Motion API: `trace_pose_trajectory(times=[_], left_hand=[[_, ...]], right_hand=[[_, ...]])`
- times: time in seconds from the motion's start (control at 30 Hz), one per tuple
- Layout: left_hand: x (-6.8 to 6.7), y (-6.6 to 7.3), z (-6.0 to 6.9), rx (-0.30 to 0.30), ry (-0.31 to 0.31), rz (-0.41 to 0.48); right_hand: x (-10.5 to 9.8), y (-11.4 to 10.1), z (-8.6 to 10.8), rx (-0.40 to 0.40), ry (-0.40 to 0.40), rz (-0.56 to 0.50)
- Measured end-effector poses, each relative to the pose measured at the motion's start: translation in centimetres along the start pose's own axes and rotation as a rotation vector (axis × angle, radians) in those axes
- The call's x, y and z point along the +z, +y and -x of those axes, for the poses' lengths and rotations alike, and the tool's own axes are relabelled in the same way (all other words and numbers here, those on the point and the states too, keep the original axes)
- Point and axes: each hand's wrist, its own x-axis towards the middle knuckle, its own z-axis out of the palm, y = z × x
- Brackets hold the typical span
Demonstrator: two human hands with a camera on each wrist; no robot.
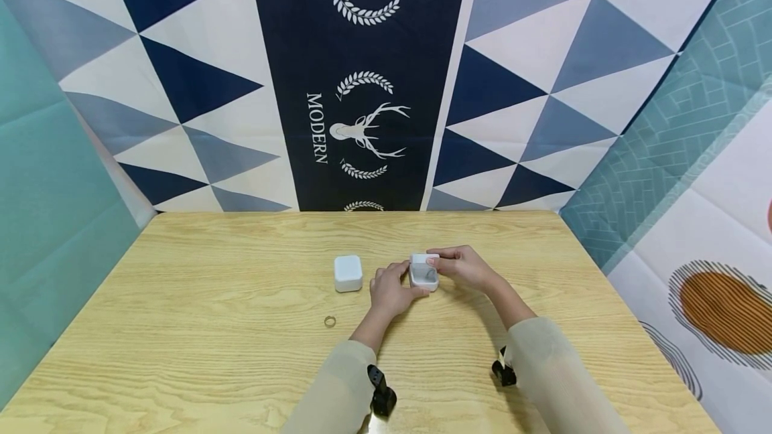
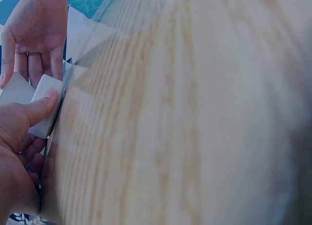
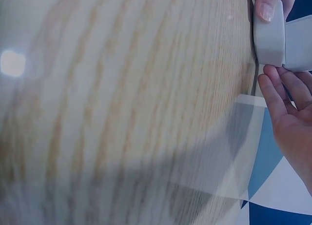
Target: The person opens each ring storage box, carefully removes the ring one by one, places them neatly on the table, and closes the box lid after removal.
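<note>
A small white ring box (image 1: 424,276) stands on the table with its lid raised and a grey lining inside. Something thin and curved, perhaps a ring, shows faintly in the lining. My left hand (image 1: 391,292) grips the base from the left, its thumb across the front face, as the left wrist view also shows. From the right, my right hand (image 1: 466,266) holds the raised lid between thumb and fingers. Left of them sits a second white box (image 1: 348,274), closed. A gold-coloured ring (image 1: 330,321) lies on the table nearer to me.
The wood-grain table (image 1: 199,313) reaches back to a patterned cloth (image 1: 362,86) hanging behind it. Teal cloth (image 1: 60,186) hangs at the left, and more patterned cloth at the right. Small black cameras are strapped at both wrists.
</note>
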Motion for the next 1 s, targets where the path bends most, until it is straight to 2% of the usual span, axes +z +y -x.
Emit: trace_pose_trajectory(times=[0.63,1.0], left_hand=[[0.03,-0.07,-0.02,0.008,0.010,-0.017],[0.06,-0.09,-0.05,0.013,0.018,-0.017]], right_hand=[[0.00,0.36,-0.33,0.006,-0.010,-0.070],[0.12,0.27,-0.59,0.037,-0.004,-0.090]])
